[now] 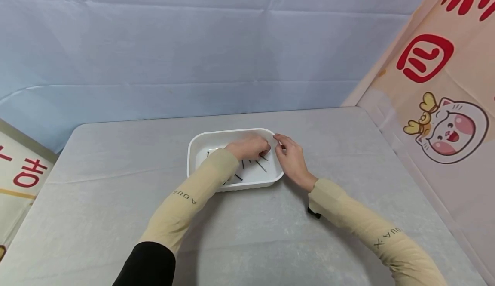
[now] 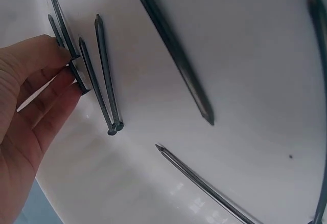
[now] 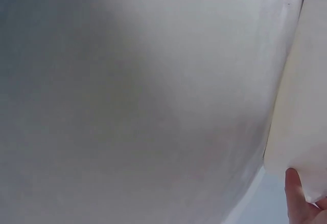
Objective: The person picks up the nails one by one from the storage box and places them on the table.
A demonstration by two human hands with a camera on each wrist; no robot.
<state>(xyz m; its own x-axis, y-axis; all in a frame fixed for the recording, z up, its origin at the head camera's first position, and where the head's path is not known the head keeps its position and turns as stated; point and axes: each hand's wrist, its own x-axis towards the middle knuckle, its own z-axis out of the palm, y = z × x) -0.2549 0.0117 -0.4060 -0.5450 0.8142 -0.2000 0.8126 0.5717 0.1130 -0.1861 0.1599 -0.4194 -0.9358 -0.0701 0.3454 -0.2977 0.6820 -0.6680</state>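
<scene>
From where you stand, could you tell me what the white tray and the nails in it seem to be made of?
The tray looks like thin moulded plastic: glossy white with rounded corners. The nails look like dark steel with a dull grey sheen, pointed tips and flat heads. The left hand reaches among them; the right hand touches the rim.

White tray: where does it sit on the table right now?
In the head view the white tray sits mid-table, the left hand inside it among the nails, the right hand at its right rim.
</scene>
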